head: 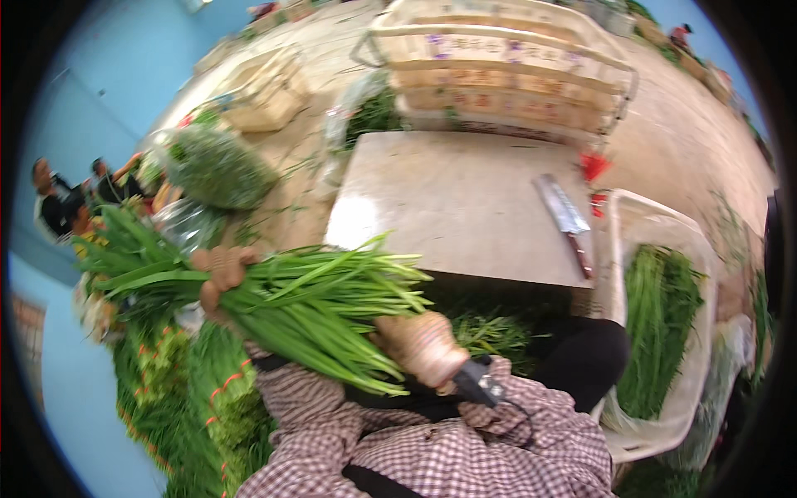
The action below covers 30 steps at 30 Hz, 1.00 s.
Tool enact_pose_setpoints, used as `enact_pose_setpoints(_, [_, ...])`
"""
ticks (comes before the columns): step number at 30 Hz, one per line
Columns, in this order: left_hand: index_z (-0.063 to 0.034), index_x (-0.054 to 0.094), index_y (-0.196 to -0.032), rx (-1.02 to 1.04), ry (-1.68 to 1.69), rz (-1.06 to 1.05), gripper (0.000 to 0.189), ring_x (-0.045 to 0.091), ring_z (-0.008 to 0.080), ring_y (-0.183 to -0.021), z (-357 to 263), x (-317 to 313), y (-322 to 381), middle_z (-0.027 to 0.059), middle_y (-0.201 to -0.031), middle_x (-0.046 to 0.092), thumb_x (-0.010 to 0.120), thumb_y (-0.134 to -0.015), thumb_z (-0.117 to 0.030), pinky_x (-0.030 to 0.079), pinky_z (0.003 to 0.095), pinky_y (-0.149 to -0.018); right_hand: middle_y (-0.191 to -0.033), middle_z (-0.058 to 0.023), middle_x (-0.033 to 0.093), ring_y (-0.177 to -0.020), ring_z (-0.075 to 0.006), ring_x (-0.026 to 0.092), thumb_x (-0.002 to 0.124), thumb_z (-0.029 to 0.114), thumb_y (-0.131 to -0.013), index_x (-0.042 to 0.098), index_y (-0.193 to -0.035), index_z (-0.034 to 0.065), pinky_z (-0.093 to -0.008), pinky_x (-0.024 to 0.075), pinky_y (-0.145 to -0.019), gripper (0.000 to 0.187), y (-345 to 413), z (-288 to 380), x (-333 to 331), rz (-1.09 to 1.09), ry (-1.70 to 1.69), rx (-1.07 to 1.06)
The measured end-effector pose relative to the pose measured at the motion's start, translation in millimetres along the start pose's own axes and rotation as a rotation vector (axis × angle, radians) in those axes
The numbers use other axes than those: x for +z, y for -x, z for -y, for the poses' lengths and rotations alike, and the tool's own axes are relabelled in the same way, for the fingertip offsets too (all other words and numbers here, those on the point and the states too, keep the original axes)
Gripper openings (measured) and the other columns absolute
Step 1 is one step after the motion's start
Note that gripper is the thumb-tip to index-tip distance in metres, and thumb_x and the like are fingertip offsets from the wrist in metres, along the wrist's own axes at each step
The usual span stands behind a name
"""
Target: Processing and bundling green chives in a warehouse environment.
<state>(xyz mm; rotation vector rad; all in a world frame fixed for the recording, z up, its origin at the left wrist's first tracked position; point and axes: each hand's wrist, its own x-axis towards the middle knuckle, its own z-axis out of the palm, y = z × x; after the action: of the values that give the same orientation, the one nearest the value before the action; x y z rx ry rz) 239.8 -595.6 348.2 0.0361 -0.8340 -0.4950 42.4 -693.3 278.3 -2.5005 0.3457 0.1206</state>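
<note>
My left hand (224, 274), in a brownish glove, is closed around a thick bunch of long, flat-leaved greens (311, 299). The leaf tips point left and the paler cut-looking stalk ends fan out to the right. My right hand (420, 345), in a pale knitted glove, is beside the lower stalk ends; its fingers are blurred and partly hidden, so its grip is unclear. Beyond the hands stands a low table with a smooth pale top (448, 199). A broad-bladed knife with a brown handle (570, 218) lies near its right edge.
On my right, a white plastic crate (679, 211) holds long greens (660, 330). Banded bundles of greens (218, 398) are piled at my left. Stacked crates (504, 75) stand behind the table, and a clear bag of greens (215, 165) lies left. Several people (59, 205) are farther left.
</note>
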Motion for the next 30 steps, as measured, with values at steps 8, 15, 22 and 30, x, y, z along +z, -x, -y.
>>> enact_pose_setpoints(8, [-0.0042,0.052,-0.103,-0.083,-0.145,-0.090,0.014,0.052,0.0195,-0.081,13,-4,-6,0.0033,-0.079,0.047,0.058,-0.091,-0.007,0.042,0.0444,-0.101,-0.073,-0.0145,0.061,-0.067,-0.0352,0.062,0.053,0.028,-0.096,0.056,-0.090,0.0088,-0.0430,0.0487,-0.056,0.021,22,-54,20,-0.561,-0.320,-0.126])
enact_pose_setpoints(15, [-0.0008,0.052,-0.097,-0.152,-0.352,-0.197,0.009,0.056,0.0245,-0.098,-58,-25,-39,0.0090,-0.086,0.053,0.055,-0.094,-0.009,0.041,0.0482,-0.107,-0.101,-0.0075,0.069,-0.084,-0.0227,0.066,0.068,0.029,-0.089,0.069,-0.107,0.0126,-0.0336,0.0513,-0.073,0.025,46,-131,-1,-0.123,-0.131,0.261])
enact_pose_setpoints(22, [0.0054,0.058,-0.102,-0.141,-0.452,-0.381,0.019,0.052,0.0267,-0.120,-57,-61,-37,0.0123,-0.109,0.060,0.055,-0.095,-0.011,0.041,0.0488,-0.110,-0.100,-0.0089,0.070,-0.089,-0.0216,0.067,0.059,0.011,-0.089,0.070,-0.102,0.0115,-0.0318,0.0527,-0.076,0.017,48,-280,-112,-0.754,-0.092,0.689])
enact_pose_setpoints(30, [0.0002,0.052,-0.108,-0.097,-0.413,-0.409,0.018,0.045,0.0217,-0.129,7,-78,-22,0.0061,-0.108,0.057,0.047,-0.099,-0.014,0.031,0.0432,-0.118,-0.114,-0.0178,0.067,-0.105,-0.0300,0.065,0.068,0.025,-0.085,0.064,-0.123,0.0091,-0.0372,0.0496,-0.089,0.042,85,-493,-191,-0.948,0.083,1.086])
